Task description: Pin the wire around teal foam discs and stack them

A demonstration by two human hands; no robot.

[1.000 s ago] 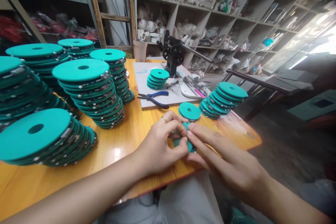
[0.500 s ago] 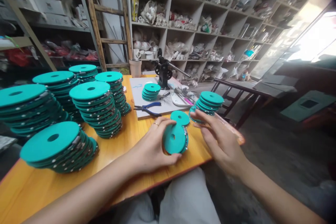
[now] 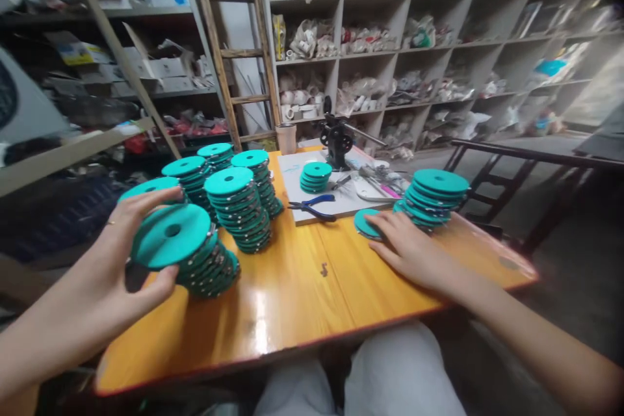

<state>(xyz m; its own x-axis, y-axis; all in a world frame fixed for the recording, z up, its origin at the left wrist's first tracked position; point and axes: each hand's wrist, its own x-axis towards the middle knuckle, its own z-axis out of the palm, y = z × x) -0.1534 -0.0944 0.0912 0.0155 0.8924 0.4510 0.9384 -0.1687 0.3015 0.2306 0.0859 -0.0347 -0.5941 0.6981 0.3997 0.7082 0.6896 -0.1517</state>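
Atop the nearest stack, holds a teal disc by its rim in the left hand, beside apparently finished stacks, and touches with the spread right hand a lone disc, seemingly unfinished.

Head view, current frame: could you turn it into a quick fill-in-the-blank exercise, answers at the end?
1. The hand that wears a ring and grips a teal spool is the person's ____ one.
2. The right hand is at a second spool, which in the picture lies to the ____ of the pliers.
3. Those pliers have ____ handles.
4. The ladder in the background is made of ____.

Missing words: left; right; blue; wood.
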